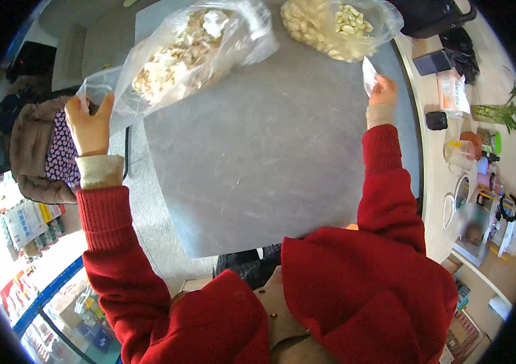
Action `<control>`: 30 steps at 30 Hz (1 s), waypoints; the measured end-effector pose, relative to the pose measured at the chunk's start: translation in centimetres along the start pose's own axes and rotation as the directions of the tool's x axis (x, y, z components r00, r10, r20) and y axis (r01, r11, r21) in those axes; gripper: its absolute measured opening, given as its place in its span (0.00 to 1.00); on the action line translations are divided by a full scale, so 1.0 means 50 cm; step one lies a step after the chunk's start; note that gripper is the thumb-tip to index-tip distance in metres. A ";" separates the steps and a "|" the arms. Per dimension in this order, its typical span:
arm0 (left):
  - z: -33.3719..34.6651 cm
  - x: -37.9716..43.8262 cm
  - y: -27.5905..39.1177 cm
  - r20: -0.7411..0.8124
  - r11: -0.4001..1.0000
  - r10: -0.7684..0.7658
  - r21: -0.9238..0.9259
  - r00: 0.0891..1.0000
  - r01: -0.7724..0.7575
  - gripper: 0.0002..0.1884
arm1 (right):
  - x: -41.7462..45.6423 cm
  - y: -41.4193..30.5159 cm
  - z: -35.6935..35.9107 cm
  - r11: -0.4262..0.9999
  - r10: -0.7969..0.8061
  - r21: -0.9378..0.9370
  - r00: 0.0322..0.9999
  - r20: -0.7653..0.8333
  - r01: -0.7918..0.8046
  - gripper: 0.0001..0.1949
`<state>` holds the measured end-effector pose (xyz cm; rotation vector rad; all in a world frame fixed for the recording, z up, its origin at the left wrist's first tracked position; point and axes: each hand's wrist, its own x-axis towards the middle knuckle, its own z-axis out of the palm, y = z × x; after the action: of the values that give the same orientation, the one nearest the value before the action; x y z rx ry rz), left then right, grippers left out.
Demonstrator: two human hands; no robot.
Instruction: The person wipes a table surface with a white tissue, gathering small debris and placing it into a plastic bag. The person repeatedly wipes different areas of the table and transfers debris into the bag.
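Note:
My left hand (89,123) grips the open edge of a clear plastic bag (126,98) at the left side of a grey table (258,150). Inside that bag lie pale garlic peelings (171,63) and a crumpled white tissue (215,22). Between the fingers of my right hand (383,91), at the table's right side, is a folded white tissue (369,75). Just beyond it, a second clear plastic bag (315,32) holds peeled garlic cloves (351,20). The two bags lie apart at the table's far end.
Along the right runs a pale wooden counter (435,182) with a phone (432,62), a tissue pack (452,93), a small black case (436,120), a plant in a glass vase (490,113) and a round mirror (462,189). A brown padded garment (30,150) is at the left, beyond the table's edge.

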<state>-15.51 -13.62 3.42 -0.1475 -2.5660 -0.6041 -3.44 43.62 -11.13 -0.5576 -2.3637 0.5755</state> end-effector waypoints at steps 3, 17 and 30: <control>0.052 -0.001 -0.033 0.019 0.993 -0.103 0.052 0.994 0.102 0.34 | -0.022 0.095 0.004 0.908 -0.195 -0.371 0.980 0.039 0.195 0.08; 0.003 -0.014 0.048 0.696 -0.170 -0.292 -0.712 0.655 0.681 0.07 | -0.171 -0.305 0.045 0.856 -0.307 0.518 0.802 0.513 -0.003 0.07; -0.012 -0.086 0.058 0.720 -0.481 -0.151 -0.652 0.677 0.586 0.14 | -0.046 -0.421 -0.133 0.708 -0.063 0.664 0.915 0.399 -0.241 0.15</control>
<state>-10.88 -11.26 2.91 0.3605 -1.1891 -3.1809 -2.50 26.99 3.52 -0.2014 -2.2108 1.6874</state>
